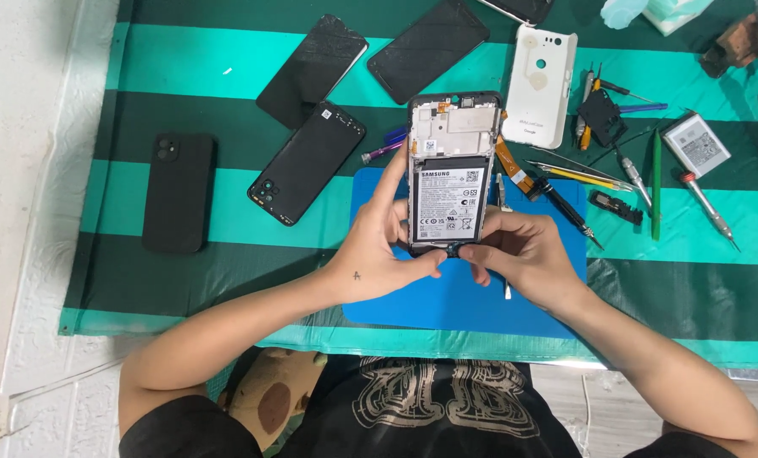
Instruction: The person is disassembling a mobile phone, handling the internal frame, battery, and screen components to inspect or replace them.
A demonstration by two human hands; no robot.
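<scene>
Both hands on the opened black smartphone w/ back cover off [452, 170], battery + white inner frame exposed, held upright-ish over the blue rectangular work mat [447, 297] at scene centre. Left hand [377, 250]: grip closed round phone's left edge, index finger running up the side, thumb at the near bottom edge. Right hand [521, 254]: grip pinched shut on phone's near right corner, fingertips meeting left thumb at the bottom edge. A thin metal tool pokes out below the right hand; can't tell if it's held.

Mat lies on a green/teal striped plastic sheet [184, 203]. Left of phone: black rear cover w/ camera holes [307, 163], further left a black phone in case [179, 192]. Far: two black screen panels [370, 55]. Just right of phone: white plastic rear cover [540, 86]. Right: screwdrivers + tweezers [625, 174], silver loose battery [695, 144], well apart from hands.
</scene>
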